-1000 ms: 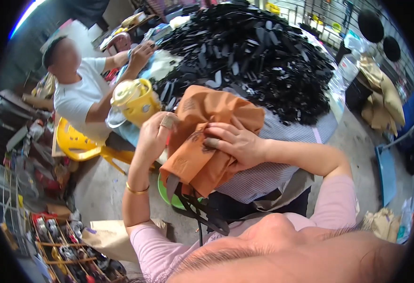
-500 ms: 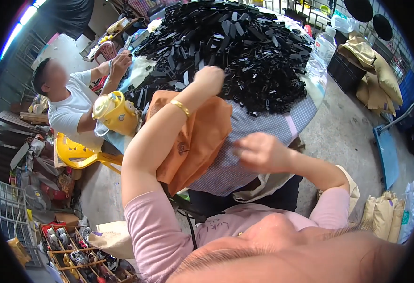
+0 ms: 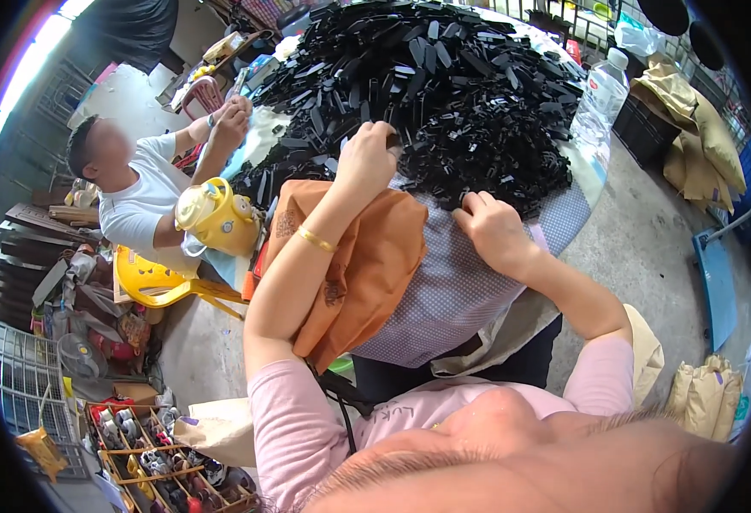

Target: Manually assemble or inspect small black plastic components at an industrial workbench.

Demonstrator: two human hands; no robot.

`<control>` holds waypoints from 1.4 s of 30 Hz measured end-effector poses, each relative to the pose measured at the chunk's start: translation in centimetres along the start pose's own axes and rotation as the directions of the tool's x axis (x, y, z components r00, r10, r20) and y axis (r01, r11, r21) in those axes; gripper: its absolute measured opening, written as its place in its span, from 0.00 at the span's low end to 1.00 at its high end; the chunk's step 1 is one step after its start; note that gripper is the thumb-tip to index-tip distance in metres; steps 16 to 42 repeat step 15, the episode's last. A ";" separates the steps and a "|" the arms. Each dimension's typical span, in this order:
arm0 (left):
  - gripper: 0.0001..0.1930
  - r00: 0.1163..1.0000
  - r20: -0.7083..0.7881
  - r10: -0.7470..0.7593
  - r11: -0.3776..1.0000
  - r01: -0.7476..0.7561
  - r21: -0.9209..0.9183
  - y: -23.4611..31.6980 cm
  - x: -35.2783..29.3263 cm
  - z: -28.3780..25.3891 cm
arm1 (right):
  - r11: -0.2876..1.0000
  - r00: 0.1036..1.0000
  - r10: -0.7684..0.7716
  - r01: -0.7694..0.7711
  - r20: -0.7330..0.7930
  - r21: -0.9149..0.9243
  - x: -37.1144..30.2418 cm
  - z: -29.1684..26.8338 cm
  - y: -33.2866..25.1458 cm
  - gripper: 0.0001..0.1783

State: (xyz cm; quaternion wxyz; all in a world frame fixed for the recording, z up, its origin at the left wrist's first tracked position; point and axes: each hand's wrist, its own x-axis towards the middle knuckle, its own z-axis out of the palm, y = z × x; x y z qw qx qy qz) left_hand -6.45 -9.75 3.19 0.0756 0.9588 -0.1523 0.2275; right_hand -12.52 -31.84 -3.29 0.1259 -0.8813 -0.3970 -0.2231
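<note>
The left hand point(image 3: 369, 156) reaches into the heap of black plastic pieces point(image 3: 444, 85) on the counter point(image 3: 444, 291), fingers closed on some. The right hand point(image 3: 493, 229) rests curled at the heap's near edge; an orange bag point(image 3: 367, 265) lies under the left forearm.

A round table point(image 3: 594, 175) carries the load, spread with a checked cloth point(image 3: 452, 291) that hangs over its near edge; a great heap of black plastic pieces point(image 3: 444, 85) covers most of the top, reaching close to the far rim; an orange cloth bag point(image 3: 375, 256) lies on the checked cloth at the near left, partly over the edge; a yellow jug point(image 3: 217, 221) stands at the left rim; a clear plastic bottle point(image 3: 602, 90) stands upright at the right rim, just beside the heap
</note>
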 end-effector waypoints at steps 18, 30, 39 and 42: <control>0.22 0.909 0.417 -0.019 -0.406 0.374 -0.834 2.7 -11.9 -12.5 | 0.845 0.939 0.196 -0.015 -0.283 0.535 -0.3 -1.1 0.5 0.13; 0.22 0.909 0.417 -0.019 -0.406 0.374 -0.834 2.7 -11.9 -12.5 | 0.845 0.939 0.196 -0.015 -0.283 0.535 -0.3 -1.1 0.5 0.13; 0.22 0.909 0.417 -0.019 -0.406 0.374 -0.834 2.7 -11.9 -12.5 | 0.845 0.939 0.196 -0.015 -0.283 0.535 -0.3 -1.1 0.5 0.13; 0.22 0.909 0.417 -0.019 -0.406 0.374 -0.834 2.7 -11.9 -12.5 | 0.845 0.939 0.196 -0.015 -0.283 0.535 -0.3 -1.1 0.5 0.13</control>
